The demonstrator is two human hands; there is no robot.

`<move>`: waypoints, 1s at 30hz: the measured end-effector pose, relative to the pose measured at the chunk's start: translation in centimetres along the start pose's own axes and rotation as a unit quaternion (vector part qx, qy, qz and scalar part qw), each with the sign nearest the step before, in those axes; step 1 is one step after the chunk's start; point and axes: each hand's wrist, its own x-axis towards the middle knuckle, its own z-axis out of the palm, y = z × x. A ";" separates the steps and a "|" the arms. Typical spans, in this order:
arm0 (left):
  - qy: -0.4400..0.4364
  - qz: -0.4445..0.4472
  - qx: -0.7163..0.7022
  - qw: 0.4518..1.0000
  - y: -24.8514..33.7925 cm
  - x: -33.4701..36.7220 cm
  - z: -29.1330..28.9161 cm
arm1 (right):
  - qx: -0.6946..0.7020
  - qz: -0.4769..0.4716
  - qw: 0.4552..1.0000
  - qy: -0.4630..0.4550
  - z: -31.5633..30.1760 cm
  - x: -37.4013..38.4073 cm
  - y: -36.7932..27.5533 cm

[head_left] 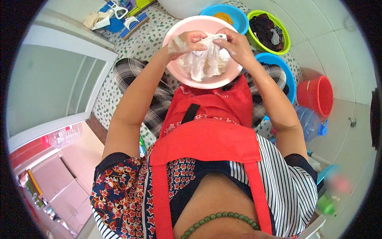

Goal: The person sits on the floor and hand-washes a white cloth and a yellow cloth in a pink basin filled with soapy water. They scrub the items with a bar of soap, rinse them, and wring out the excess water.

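So the white cloth (205, 65) is bunched up over the pink basin (185, 30), its lower folds hanging down inside it. Left hand (189, 42) has its fingers closed on the cloth's top edge, above the basin's left half. Right hand (232, 42) is pinching the same edge over the basin's right half. Just beyond the pink basin there's a blue basin (240, 20) with a yellow cloth (223, 17) in it, then a green basin (287, 44) of dark clothes (262, 31) up and right of the pink one.
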 end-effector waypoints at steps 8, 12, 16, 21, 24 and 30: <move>0.088 -0.033 0.228 0.969 -8.0 -1.5 1.2 | 0.013 -0.129 0.984 0.126 -4.4 1.2 -5.4; 0.183 0.017 0.200 0.962 -13.0 -1.2 -0.2 | 0.139 -0.067 0.971 0.180 -7.3 1.9 -3.3; 0.212 0.011 0.105 0.972 -12.3 -1.5 -1.5 | 0.099 0.012 0.969 0.226 -9.2 1.6 0.9; 0.248 -0.070 0.093 0.962 -7.9 -1.4 -2.5 | 0.236 0.112 0.933 0.247 -9.3 2.5 7.1; 0.342 0.000 0.095 0.935 -7.0 -1.3 -3.8 | 0.325 0.160 0.895 0.261 -8.8 3.4 7.5; 0.355 0.211 0.333 0.848 -4.5 -1.4 -6.9 | 0.359 0.185 0.901 0.158 -9.0 4.0 6.9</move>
